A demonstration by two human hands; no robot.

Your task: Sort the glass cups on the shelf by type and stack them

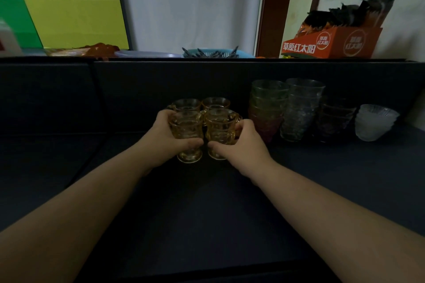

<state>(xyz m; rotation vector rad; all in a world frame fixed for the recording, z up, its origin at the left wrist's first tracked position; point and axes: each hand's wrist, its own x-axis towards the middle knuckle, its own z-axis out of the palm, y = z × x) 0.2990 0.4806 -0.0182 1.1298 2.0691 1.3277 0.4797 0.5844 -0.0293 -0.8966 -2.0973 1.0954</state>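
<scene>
Two amber glass cups with handles stand side by side at the middle of the dark shelf (207, 202). My left hand (165, 138) is wrapped around the left amber cup (187, 126). My right hand (239, 142) grips the right amber cup (219, 126). The two held cups almost touch each other. Right behind them stand two more amber cups (215, 103), close to the back wall. To the right are stacks: green and pink tumblers (268, 108), clear textured tumblers (301, 108), dark tumblers (333, 119) and frosted small bowls (374, 122).
A dark back wall (161, 85) rises behind the cups. On the ledge above it sit an orange carton (333, 43) holding dark packets, a blue basket (216, 53) and a plate of red food (99, 49). Bare shelf lies to the left and in front.
</scene>
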